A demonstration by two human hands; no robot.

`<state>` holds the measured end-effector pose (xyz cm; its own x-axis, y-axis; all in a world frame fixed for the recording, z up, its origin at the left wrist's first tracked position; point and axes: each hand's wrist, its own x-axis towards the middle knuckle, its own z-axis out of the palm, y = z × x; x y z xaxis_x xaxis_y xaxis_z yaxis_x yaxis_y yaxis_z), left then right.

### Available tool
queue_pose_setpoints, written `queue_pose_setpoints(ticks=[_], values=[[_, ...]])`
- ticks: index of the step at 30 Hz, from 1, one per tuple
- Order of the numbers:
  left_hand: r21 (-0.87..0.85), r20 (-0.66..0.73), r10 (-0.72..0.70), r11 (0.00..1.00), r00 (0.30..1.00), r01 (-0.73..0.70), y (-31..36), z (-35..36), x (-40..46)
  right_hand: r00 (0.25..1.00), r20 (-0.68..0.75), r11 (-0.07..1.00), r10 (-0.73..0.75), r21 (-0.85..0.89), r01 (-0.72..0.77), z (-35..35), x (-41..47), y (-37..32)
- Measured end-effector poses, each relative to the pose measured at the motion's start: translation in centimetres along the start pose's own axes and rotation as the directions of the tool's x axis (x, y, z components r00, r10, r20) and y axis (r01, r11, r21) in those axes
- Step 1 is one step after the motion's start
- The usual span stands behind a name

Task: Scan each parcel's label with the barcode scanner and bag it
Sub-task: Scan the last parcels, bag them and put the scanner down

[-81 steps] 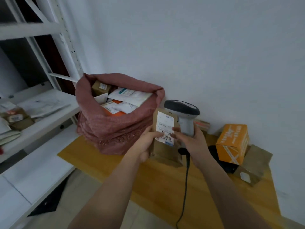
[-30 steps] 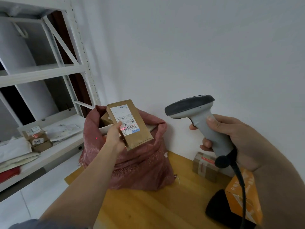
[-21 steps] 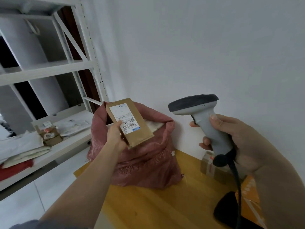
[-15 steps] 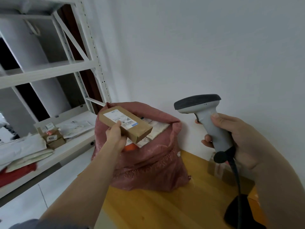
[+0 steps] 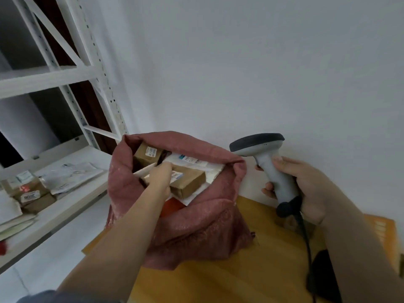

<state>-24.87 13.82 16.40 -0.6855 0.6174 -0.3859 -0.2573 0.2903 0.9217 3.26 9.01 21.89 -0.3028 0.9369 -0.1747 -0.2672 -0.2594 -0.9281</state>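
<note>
Brown kraft parcel (image 5: 188, 180) lies in the mouth of the pink bag (image 5: 196, 224), label up, on top of white mailers. The left hand (image 5: 160, 178) rests on its near-left end; whether the fingers grip it or have let go I cannot tell. It looks light and stiff, its card faces likely grippy, so a pinch across the short edges should do. The right hand (image 5: 306, 189) is clenched round the scanner (image 5: 265, 162) grip, right of the bag, above the worktop (image 5: 229, 281).

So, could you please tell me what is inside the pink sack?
Pink sack holds brown parcels, white mailers, something orange. Anything deeper is covered.
</note>
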Motion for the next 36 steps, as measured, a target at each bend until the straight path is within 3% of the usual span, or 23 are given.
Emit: queue_pose_setpoints(ticks=[2,4,11,16,22,28,36], values=[[0.310,-0.138,0.120,0.948,0.983,-0.072,-0.1,0.7,0.5,0.999,-0.050,1.000,0.003,0.010,-0.002,-0.3,0.2,0.1],[0.405,-0.107,0.252,0.895,0.962,-0.189,0.1,2.0,0.8,0.996,-0.093,1.000,0.001,-0.003,-0.001,-0.8,0.2,0.1],[0.309,0.073,0.453,0.837,0.888,-0.452,-0.8,9.2,-1.6,0.974,-0.224,0.985,-0.024,-0.173,-0.016,-3.1,-1.6,0.0],[0.264,0.268,0.487,0.793,0.831,-0.549,-4.0,15.1,-5.1,0.932,-0.359,0.986,-0.057,-0.165,-0.003,-7.1,-4.8,-0.3],[0.254,0.467,0.373,0.812,0.802,-0.526,-8.8,21.0,-9.9,0.889,-0.452,0.994,-0.078,-0.105,0.034,-13.0,-7.7,-0.6],[0.293,0.550,0.273,0.822,0.789,-0.489,-13.1,26.3,-13.7,0.891,-0.450,0.998,-0.063,-0.037,0.052,-19.7,-8.5,-1.1],[0.564,0.628,-0.064,0.724,0.775,-0.397,-21.4,32.1,-20.6,0.889,-0.457,0.998,0.028,0.058,-0.002,-29.0,-7.0,0.6]])
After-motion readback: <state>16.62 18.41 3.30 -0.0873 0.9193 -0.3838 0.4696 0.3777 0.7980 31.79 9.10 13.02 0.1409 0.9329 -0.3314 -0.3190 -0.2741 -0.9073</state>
